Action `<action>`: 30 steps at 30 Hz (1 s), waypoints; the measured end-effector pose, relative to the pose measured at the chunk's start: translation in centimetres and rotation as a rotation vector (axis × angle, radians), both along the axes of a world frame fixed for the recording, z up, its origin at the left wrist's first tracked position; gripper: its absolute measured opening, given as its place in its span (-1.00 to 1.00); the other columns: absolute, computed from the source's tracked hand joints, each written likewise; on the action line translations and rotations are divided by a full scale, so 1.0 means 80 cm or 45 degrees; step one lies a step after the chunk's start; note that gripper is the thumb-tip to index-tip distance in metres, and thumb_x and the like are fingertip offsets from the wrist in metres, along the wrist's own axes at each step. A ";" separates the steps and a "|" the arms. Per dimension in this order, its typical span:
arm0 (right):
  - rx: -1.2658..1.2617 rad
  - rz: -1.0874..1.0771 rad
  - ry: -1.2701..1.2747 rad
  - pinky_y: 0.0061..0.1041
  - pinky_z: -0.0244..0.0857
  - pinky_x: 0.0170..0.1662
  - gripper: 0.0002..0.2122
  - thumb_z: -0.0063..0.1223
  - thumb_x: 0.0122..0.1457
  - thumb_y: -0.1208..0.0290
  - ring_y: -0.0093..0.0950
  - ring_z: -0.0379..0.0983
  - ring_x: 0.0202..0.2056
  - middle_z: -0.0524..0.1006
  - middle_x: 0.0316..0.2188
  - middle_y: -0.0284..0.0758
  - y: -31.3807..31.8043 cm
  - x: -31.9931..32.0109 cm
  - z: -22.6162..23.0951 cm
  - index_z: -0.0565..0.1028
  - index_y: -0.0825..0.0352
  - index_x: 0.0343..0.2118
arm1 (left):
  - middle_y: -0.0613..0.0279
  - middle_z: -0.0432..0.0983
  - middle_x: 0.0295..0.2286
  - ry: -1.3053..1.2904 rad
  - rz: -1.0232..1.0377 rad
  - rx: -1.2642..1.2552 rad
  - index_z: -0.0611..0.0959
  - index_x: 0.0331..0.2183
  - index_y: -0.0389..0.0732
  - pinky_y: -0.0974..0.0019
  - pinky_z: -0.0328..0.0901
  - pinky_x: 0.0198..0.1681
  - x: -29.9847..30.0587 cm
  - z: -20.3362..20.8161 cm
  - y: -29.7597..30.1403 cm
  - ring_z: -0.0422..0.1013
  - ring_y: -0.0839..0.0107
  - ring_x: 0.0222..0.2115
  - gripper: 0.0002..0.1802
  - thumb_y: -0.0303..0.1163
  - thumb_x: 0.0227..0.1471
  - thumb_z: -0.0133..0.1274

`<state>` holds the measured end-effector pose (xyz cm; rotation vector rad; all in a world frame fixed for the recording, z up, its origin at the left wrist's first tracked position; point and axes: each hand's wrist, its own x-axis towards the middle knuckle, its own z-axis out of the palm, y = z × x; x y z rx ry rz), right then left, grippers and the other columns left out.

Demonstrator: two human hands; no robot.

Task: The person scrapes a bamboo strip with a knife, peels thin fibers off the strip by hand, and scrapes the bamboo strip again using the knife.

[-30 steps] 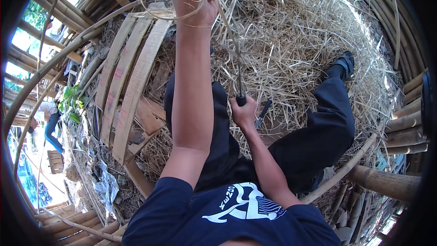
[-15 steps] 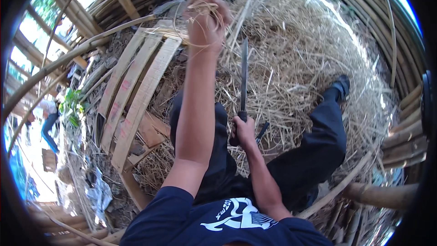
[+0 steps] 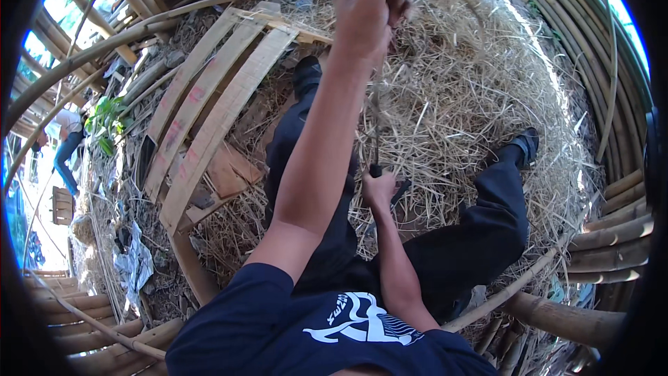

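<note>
My left hand (image 3: 372,3) is stretched far forward at the top of the view, its fingers curled. Thin pale strands show beside the fingertips, but I cannot make out what lies inside the grip. Lower down, my right hand (image 3: 379,191) is closed round the dark handle of a long knife (image 3: 377,129), whose narrow blade points away from me. The blade's far end passes beside my left wrist. Beneath both hands lies a wide heap of dry straw-like shavings (image 3: 452,118).
A slatted wooden pallet piece (image 3: 216,104) leans at my left. Bamboo poles (image 3: 619,118) wall the right side and the back. My legs (image 3: 480,223) are spread over the shavings. Far left, another person (image 3: 68,143) bends near a wooden crate (image 3: 62,205).
My left hand has swung right and farther forward; the curly strips seen in it before no longer show clearly. The right hand and knife shifted slightly. My view has turned a little.
</note>
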<state>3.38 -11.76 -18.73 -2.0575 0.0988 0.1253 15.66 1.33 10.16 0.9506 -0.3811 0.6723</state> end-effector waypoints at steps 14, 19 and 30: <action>1.021 0.108 0.725 -0.54 0.08 -0.73 -0.82 0.09 0.00 0.47 -0.57 0.25 -0.78 0.35 -0.77 -0.38 -0.002 0.003 0.033 0.36 0.33 -0.64 | 0.46 0.17 -0.74 -0.050 -0.113 -0.097 0.40 -0.58 -0.08 0.49 -0.04 -0.76 -0.007 0.001 0.000 0.05 0.62 -0.78 -0.63 -0.10 0.01 0.17; 0.257 -0.006 -0.219 -0.61 0.09 -0.64 -0.75 0.20 -0.04 0.38 -0.65 0.20 -0.73 0.35 -0.74 -0.41 0.001 -0.008 0.067 0.36 0.36 -0.65 | 0.47 0.18 -0.76 0.057 -0.088 -0.200 0.41 -0.63 -0.06 0.50 -0.07 -0.78 -0.006 0.004 -0.013 0.05 0.64 -0.80 -0.62 -0.24 -0.16 0.33; -0.049 -0.043 0.174 -0.41 0.26 -0.54 -0.81 0.08 -0.10 0.40 -0.44 0.42 -0.65 0.43 -0.74 -0.24 0.005 0.010 -0.038 0.42 0.45 -0.64 | 0.49 0.24 -0.77 0.039 0.105 -0.112 0.63 -0.50 -0.19 0.51 -0.08 -0.75 0.011 -0.008 -0.006 0.03 0.66 -0.81 -0.80 -0.28 -0.10 0.27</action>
